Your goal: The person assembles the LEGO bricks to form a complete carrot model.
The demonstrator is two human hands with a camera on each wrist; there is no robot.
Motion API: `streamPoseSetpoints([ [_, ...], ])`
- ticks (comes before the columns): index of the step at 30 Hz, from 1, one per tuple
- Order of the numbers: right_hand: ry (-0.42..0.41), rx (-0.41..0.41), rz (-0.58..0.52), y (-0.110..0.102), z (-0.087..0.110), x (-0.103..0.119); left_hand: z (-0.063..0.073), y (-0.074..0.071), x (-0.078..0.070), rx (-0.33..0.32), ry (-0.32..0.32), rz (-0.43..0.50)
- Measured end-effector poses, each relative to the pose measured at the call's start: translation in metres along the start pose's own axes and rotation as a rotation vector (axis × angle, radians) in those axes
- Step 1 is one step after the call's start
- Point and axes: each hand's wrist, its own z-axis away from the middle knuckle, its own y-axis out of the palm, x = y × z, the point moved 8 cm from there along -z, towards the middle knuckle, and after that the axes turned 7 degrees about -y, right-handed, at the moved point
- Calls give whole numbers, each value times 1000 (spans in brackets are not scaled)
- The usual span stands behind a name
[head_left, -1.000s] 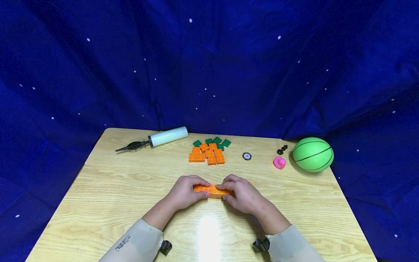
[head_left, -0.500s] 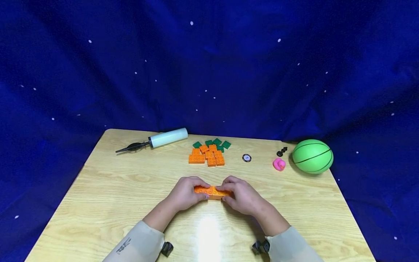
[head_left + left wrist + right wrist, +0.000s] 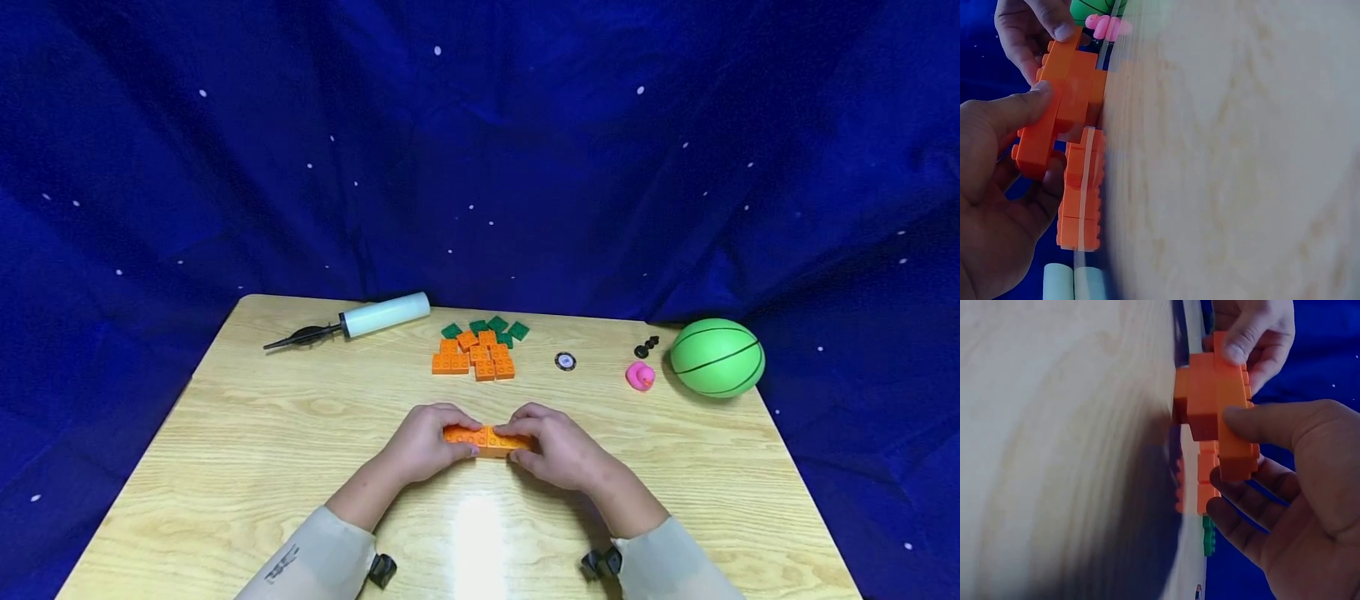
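Both hands hold a stepped stack of orange toy building bricks (image 3: 497,450) at the middle of the table. Two long bricks lie end to end on top, and the layers narrow downward to a small block near the tabletop, as the left wrist view of the stack (image 3: 1074,94) shows. My left hand (image 3: 423,440) pinches the left top brick, thumb on the near side and fingers behind. At the right end, my right hand (image 3: 558,446) grips the other top brick (image 3: 1235,447) in the same manner. The outer ends are partly hidden by the fingers in the head view.
Beyond the hands lie several loose orange bricks (image 3: 459,363) and flat green bricks (image 3: 519,331). A hand pump (image 3: 386,314) is at the back left. Rightward are a poker chip (image 3: 566,362), a pink duck (image 3: 640,376), a small black object (image 3: 642,351) and a green ball (image 3: 716,358).
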Motion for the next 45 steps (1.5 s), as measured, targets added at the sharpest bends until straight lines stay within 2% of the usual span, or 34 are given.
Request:
streamPoseSetpoints([
  [5, -25, 22, -70, -4, -3, -4, 0, 1, 1, 9, -9, 14],
  [10, -18, -8, -97, -6, -8, -15, -1, 2, 1, 20, -12, 6],
  [16, -30, -102, -48, -13, -17, -27, -2, 1, 0, 21, -11, -2],
  [23, 35, -155, 19, -15, -33, -46, 1, -1, 1, 19, -18, 7],
  [32, 90, -120, 151, -11, -50, -66, 0, 0, 4, 22, -31, 7],
  [38, 108, -113, 205, -8, -54, -69, 0, 0, 4, 27, -37, 2],
  [45, 89, -115, 270, -10, -57, -64, 0, 0, 4, 24, -30, 13],
])
